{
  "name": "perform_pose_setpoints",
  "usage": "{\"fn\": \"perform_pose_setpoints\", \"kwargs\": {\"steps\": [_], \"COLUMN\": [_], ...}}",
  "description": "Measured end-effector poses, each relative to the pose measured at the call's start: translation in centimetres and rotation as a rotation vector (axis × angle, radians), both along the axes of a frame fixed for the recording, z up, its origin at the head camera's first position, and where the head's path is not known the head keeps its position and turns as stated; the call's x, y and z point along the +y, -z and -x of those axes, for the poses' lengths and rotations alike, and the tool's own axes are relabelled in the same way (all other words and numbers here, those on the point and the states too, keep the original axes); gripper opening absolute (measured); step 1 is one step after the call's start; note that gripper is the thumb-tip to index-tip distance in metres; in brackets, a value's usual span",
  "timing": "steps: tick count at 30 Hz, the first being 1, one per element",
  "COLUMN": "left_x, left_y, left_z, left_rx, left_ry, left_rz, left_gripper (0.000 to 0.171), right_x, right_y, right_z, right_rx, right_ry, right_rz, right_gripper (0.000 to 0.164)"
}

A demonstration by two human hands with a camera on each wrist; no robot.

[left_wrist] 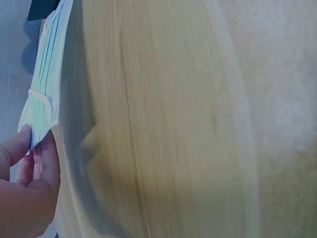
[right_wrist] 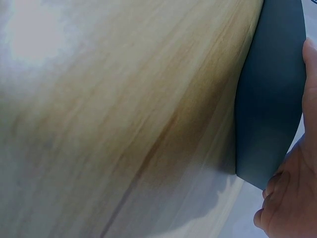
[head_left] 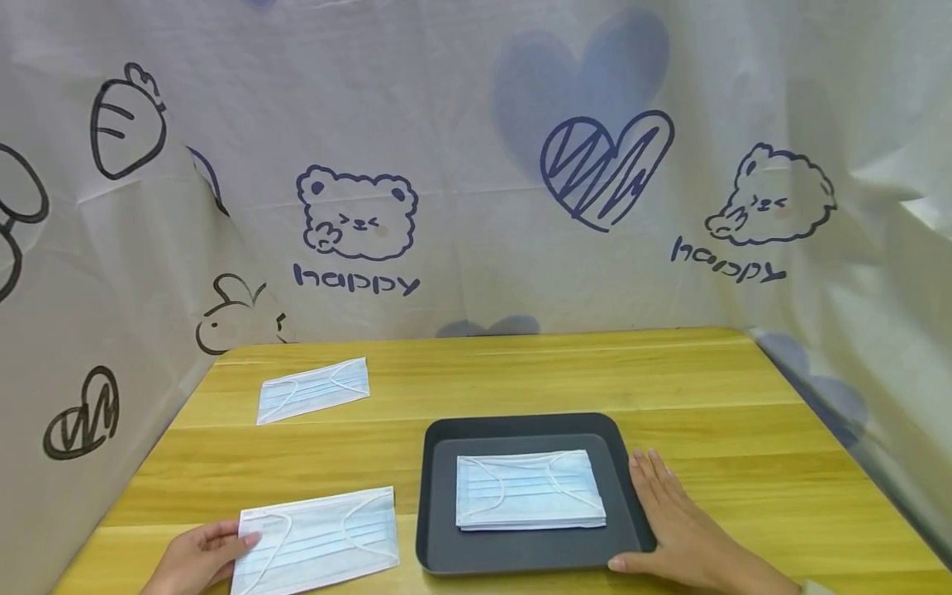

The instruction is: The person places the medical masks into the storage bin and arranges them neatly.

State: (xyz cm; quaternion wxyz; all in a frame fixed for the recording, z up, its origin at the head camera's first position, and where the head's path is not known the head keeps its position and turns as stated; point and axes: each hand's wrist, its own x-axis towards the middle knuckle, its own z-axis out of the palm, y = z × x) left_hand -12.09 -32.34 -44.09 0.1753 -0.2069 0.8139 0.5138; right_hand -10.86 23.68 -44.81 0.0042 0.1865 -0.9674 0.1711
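Pinching one end of a pale blue pleated mask point(head_left: 335, 537) between thumb and fingers, the left hand point(head_left: 195, 558) has the sheet stretching away from its fingertips toward the right hand point(head_left: 673, 537); whether the mask's other end touches the wooden table point(head_left: 706, 397) cannot be told. The right hand has its fingers extended and grasps nothing, lying along the outer side of a dark tray point(head_left: 521, 558), with the thumb at the tray's near corner. The tray sits between the two hands, directly beside the right one and a little apart from the held mask. Inside it, to the left of the right hand's fingers, lies a neat stack of masks point(head_left: 528, 492), ear loops on top. The tray's raised wall point(head_left: 426, 496) nearest the left hand stands between the held mask and that stack. Beyond the left hand, farther up the table, a single mask point(head_left: 316, 390) lies flat and slightly askew. Past both hands, behind the table, hangs a whitish cloth point(head_left: 461, 165) printed with a scribbled heart point(head_left: 607, 169), bear faces point(head_left: 357, 215) and the word "happy". A pale sleeve point(head_left: 818, 588) shows at the right wrist.
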Motion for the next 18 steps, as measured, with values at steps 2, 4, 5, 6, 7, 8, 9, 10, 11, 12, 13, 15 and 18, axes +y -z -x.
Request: {"fn": "perform_pose_setpoints", "kwargs": {"steps": [2, 4, 5, 6, 7, 8, 9, 10, 11, 12, 13, 15, 18], "left_x": [0.11, 0.15, 0.15, 0.15, 0.14, 0.13, 0.15, 0.17, 0.22, 0.24, 0.27, 0.33, 0.33], "left_y": [-0.04, -0.04, -0.04, -0.02, 0.02, 0.05, 0.03, -0.02, -0.08, -0.13, -0.23, -0.50, -0.78], "left_z": [0.05, 0.09, 0.10, 0.13, 0.16, 0.20, 0.25, 0.28, 0.35, 0.41, 0.47, 0.58, 0.81], "left_rx": [0.017, 0.030, 0.036, 0.042, 0.051, 0.060, 0.066, 0.070, 0.075, 0.079, 0.082, 0.079, 0.075], "left_ry": [-0.006, -0.010, -0.011, -0.014, -0.019, -0.023, -0.026, -0.029, -0.031, -0.031, -0.032, -0.032, -0.050], "left_rz": [0.011, 0.017, 0.027, 0.038, 0.047, 0.055, 0.066, 0.077, 0.083, 0.081, 0.075, 0.066, 0.036], "left_gripper": [0.066, 0.065, 0.064, 0.064, 0.063, 0.062, 0.063, 0.065, 0.065, 0.064, 0.064, 0.065, 0.068], "right_x": [0.00, 0.00, -0.01, -0.01, -0.01, -0.01, 0.00, 0.01, 0.03, 0.03, 0.04, 0.07, 0.08], "right_y": [0.03, 0.06, 0.06, 0.08, 0.10, 0.11, 0.14, 0.16, 0.20, 0.21, 0.23, 0.27, 0.27], "right_z": [0.03, 0.05, 0.06, 0.05, 0.05, 0.05, 0.04, 0.04, 0.05, 0.06, 0.07, 0.11, 0.14], "right_rx": [-0.007, -0.017, -0.025, -0.027, -0.028, -0.028, -0.028, -0.027, -0.026, -0.027, -0.025, -0.016, -0.015], "right_ry": [0.005, 0.010, 0.014, 0.015, 0.017, 0.016, 0.016, 0.015, 0.015, 0.015, 0.013, 0.008, 0.008], "right_rz": [0.001, 0.001, 0.003, 0.002, 0.002, 0.003, 0.003, 0.004, 0.004, 0.005, 0.006, 0.004, 0.004], "right_gripper": [0.118, 0.118, 0.117, 0.117, 0.117, 0.117, 0.117, 0.117, 0.117, 0.117, 0.117, 0.117, 0.117]}}
